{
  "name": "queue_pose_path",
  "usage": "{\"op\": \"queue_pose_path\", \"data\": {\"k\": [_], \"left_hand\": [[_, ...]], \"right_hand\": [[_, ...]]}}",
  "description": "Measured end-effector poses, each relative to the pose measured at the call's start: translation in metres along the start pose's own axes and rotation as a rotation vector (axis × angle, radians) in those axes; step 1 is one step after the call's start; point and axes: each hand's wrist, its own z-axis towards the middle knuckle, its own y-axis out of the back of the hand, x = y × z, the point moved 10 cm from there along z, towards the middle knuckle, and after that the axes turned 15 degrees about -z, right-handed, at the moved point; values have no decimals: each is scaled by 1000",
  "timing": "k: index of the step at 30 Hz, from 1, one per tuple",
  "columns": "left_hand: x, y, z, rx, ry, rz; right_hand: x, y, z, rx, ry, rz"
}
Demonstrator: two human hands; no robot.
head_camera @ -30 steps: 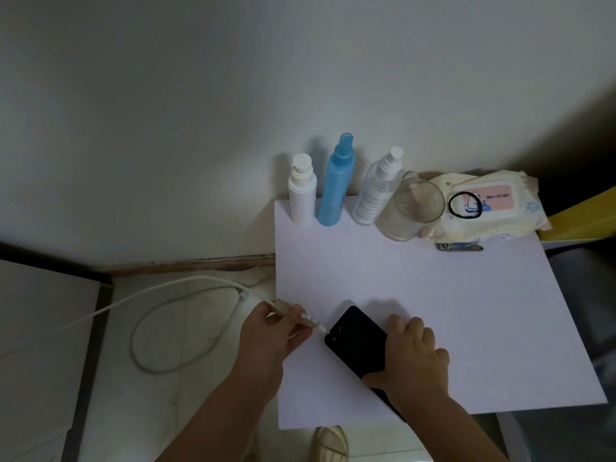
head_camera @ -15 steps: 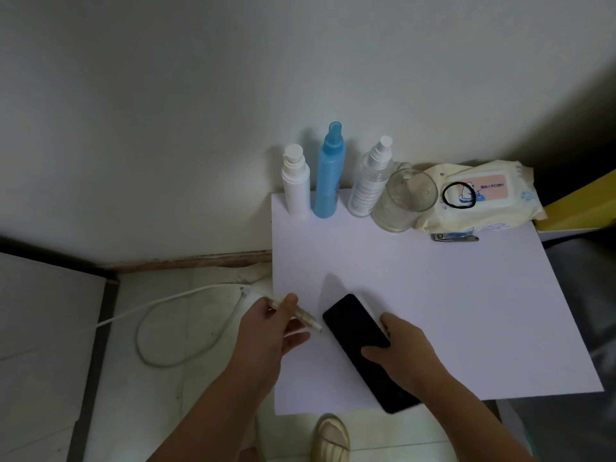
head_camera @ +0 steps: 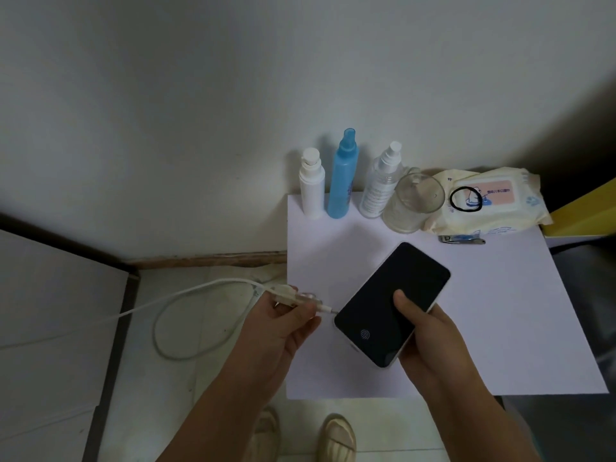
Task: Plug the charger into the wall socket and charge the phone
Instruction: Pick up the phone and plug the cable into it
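Two Hands, Plug Tip at the Phone's Edge

Two sandalled feet point(head_camera: 300, 435) show at six o'clock on the floor. Just above them, the right hand point(head_camera: 430, 331) grips the phone point(head_camera: 391, 303), thumb across the dark screen, fingers point(head_camera: 433, 306) wrapped round the far edge, holding it above the white tabletop point(head_camera: 500, 311). At nine o'clock from the phone, the left hand point(head_camera: 283, 320) pinches the cable plug point(head_camera: 321, 307), its metal tip touching or just short of the phone's lower edge; I cannot tell whether it is seated. The white cable point(head_camera: 186, 291) trails away toward nine o'clock and loops on the floor.

The phone looks rigid and smooth, likely slippery, so the edge-clasping grip suits it. The cable is limp; hold it by the stiff plug body, not the cord. The port probably needs straight alignment.

Toward twelve o'clock stand three bottles point(head_camera: 343, 178), a glass cup point(head_camera: 413, 203) and a pack of wipes point(head_camera: 486, 201) against the wall. No socket is visible.
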Motion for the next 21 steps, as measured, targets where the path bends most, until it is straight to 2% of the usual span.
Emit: {"op": "queue_pose_path", "data": {"k": [5, 10, 21], "left_hand": [[-9, 5, -10, -68, -73, 49], [-5, 6, -16, -127, -64, -15], [-4, 11, -21, -236, -126, -59]], "right_hand": [[-3, -3, -6, -73, -39, 184], [-6, -15, -14, -55, -47, 333], [-1, -25, -19, -51, 29, 351]]}}
